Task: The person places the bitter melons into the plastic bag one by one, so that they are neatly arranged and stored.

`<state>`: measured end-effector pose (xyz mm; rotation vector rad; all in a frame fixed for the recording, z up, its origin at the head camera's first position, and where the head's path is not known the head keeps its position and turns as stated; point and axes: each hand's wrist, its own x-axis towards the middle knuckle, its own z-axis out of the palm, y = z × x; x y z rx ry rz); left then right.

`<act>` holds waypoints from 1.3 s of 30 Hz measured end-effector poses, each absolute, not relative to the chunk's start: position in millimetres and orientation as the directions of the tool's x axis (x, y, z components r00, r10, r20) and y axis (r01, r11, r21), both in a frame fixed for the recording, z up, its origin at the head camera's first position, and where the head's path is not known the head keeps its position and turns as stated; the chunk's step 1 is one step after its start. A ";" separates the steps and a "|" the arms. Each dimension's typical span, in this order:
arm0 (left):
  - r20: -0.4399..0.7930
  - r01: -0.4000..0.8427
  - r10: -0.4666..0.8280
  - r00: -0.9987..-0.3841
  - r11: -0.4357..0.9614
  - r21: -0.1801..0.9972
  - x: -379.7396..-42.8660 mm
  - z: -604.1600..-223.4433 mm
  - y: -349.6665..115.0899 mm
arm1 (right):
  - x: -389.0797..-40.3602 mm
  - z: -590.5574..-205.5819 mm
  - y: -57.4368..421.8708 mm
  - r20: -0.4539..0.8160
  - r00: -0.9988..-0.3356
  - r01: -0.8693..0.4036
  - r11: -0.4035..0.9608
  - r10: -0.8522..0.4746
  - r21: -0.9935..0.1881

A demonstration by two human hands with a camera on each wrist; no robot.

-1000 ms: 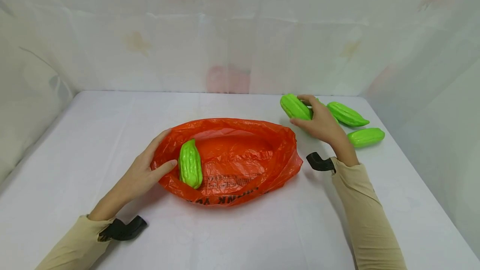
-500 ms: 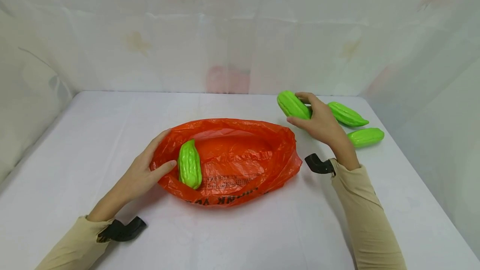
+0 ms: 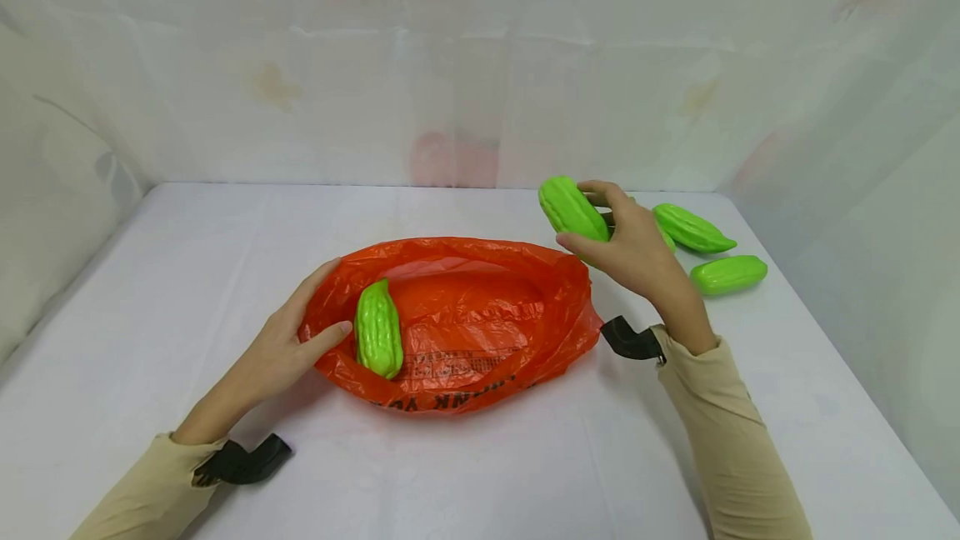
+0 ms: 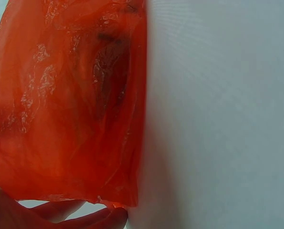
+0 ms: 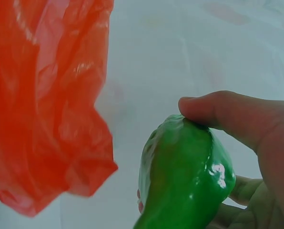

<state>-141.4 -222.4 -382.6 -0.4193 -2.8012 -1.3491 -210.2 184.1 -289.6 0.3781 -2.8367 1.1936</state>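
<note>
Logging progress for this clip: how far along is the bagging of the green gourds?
Done: one green plastic bitter gourd lies inside the open orange plastic bag, whose rim the left hand holds. In hand: the right hand holds a second gourd in its grip above the white table, near the bag. Left: two gourds on the table.

1. A white table (image 3: 465,473) covered with a white cloth carries everything.
2. An orange plastic bag (image 3: 480,332) lies open on the table near its middle.
3. Two green toy bitter gourds lie directly on the table near its far right corner: one (image 3: 693,227) farther back, one (image 3: 729,274) nearer, just apart from each other.
</note>
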 end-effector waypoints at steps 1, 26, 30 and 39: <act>0.119 0.241 0.237 -0.964 0.594 0.768 -141.5 -382.6 -222.4 | -209.8 -289.5 182.5 0.135 -0.967 -0.246 0.670 -0.215 -0.700; 0.117 0.238 0.235 -0.965 0.595 0.767 -141.2 -382.2 -222.3 | -193.8 -295.3 140.9 0.159 -0.929 -0.348 0.643 -0.333 -0.682; 0.112 0.234 0.234 -0.966 0.593 0.770 -141.0 -381.6 -222.2 | -192.7 -298.5 135.1 0.157 -0.924 -0.352 0.621 -0.348 -0.700; 0.110 0.232 0.236 -0.966 0.593 0.771 -140.9 -381.1 -222.1 | -189.7 -310.0 120.3 0.172 -0.903 -0.387 0.570 -0.394 -0.724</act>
